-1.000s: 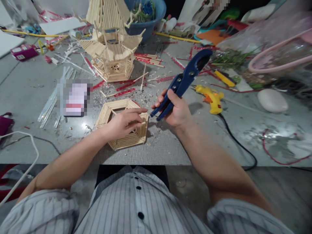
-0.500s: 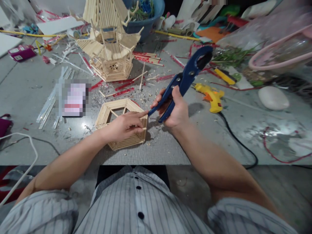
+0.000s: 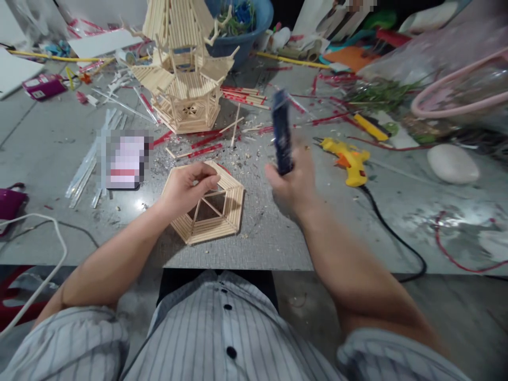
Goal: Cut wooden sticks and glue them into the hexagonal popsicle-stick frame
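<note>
A flat hexagonal frame of wooden sticks [image 3: 222,214] lies on the grey table in front of me. My left hand [image 3: 186,188] rests on the frame's left side, its fingers curled and pinched over the inner edge; I cannot make out what they pinch. My right hand [image 3: 296,185] is closed round the handles of blue cutting pliers [image 3: 282,132], held upright and blurred by motion, to the right of the frame and above the table. Behind the frame stands a tall pagoda model of wooden sticks [image 3: 184,69].
A yellow glue gun [image 3: 349,159] with a black cord lies right of my hand. Loose sticks, red strips and chips litter the table behind the frame. A blue basin [image 3: 244,32], a pink-rimmed bag [image 3: 460,90], a white oval stone [image 3: 452,163] and a white cable [image 3: 47,264] surround the area.
My right hand swung the blue pliers from a slanted pose to upright and moved away from the frame. My left hand slid from the frame's right corner back to its left side.
</note>
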Demonstrator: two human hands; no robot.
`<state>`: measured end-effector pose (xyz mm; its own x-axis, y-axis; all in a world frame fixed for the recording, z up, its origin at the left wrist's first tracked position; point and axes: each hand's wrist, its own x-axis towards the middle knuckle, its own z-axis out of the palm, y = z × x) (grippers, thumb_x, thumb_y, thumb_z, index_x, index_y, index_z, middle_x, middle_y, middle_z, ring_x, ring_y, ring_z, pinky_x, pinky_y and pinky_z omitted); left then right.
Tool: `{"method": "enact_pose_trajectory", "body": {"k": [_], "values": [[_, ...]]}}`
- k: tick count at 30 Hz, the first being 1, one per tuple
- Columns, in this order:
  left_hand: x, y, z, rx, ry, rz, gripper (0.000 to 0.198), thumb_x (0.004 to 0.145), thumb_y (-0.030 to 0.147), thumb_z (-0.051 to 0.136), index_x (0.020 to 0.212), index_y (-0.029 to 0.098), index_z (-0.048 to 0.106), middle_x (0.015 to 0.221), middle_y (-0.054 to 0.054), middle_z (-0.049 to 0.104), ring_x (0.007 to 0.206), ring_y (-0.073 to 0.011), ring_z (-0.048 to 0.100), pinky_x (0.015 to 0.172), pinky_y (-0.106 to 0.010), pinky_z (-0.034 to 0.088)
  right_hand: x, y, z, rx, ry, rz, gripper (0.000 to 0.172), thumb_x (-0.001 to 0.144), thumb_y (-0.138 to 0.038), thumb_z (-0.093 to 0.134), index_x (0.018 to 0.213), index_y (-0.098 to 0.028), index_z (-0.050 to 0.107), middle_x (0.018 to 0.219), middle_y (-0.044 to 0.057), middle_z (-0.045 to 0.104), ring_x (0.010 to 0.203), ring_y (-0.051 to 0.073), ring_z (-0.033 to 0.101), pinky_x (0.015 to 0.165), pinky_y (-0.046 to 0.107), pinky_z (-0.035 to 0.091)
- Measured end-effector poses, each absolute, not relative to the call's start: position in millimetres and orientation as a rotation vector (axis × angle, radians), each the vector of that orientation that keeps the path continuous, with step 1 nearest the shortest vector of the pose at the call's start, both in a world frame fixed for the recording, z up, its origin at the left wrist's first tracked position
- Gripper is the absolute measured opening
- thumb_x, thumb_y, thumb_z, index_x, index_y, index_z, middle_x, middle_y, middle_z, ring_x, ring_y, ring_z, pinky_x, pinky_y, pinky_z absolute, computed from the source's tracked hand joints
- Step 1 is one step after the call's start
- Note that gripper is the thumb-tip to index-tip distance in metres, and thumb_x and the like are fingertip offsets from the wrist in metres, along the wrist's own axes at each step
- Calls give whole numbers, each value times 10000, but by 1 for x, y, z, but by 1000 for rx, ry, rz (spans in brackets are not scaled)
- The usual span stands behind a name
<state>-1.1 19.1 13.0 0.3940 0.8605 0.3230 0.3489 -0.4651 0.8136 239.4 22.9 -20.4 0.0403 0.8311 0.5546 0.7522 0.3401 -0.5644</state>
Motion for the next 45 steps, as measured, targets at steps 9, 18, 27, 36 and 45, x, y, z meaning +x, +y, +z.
{"method": "enact_pose_trajectory", "body": {"k": [9, 18, 27, 36, 45], "values": [[-5, 26, 9, 1869, 1052, 1249, 243, 778, 416, 672, 739, 178, 643, 671, -6, 668, 610, -91, 567, 585, -225, 459, 227, 14, -17, -1486, -2079, -151, 634, 655, -294, 594, 1264, -173, 464, 1170, 168, 570, 1119, 341, 507, 985, 544, 335], [-6, 24, 8, 1997, 1055, 1226, 208, 793, 349, 639, 668, 189, 591, 637, 8, 608, 596, -101, 523, 566, -248, 417, 223, 12, -14, -1523, -2153, -86, 569, 654, -285, 602, 1210, -209, 506, 1125, 143, 610, 1091, 334, 537, 943, 511, 347], [-5, 25, 8, 1980, 1082, 1194, 243, 801, 385, 627, 655, 198, 576, 624, 16, 566, 604, -107, 495, 571, -260, 400, 220, 9, -12, -1521, -2181, -66, 483, 643, -285, 609, 1118, -212, 562, 1113, 128, 647, 1052, 327, 566, 902, 494, 338], [-5, 24, 8, 1958, 1091, 1182, 273, 797, 399, 626, 631, 195, 551, 613, 14, 550, 607, -109, 496, 580, -264, 404, 218, 9, -12, -1523, -2221, -36, 438, 640, -278, 589, 1071, -205, 563, 1037, 134, 670, 985, 322, 603, 846, 465, 355], [-5, 27, 7, 1983, 971, 1264, 242, 777, 338, 660, 617, 182, 567, 573, 30, 550, 558, -84, 488, 531, -229, 393, 218, 9, -10, -1551, -2279, 16, 446, 648, -274, 581, 1083, -176, 568, 1047, 139, 675, 984, 312, 604, 843, 439, 344]]}}
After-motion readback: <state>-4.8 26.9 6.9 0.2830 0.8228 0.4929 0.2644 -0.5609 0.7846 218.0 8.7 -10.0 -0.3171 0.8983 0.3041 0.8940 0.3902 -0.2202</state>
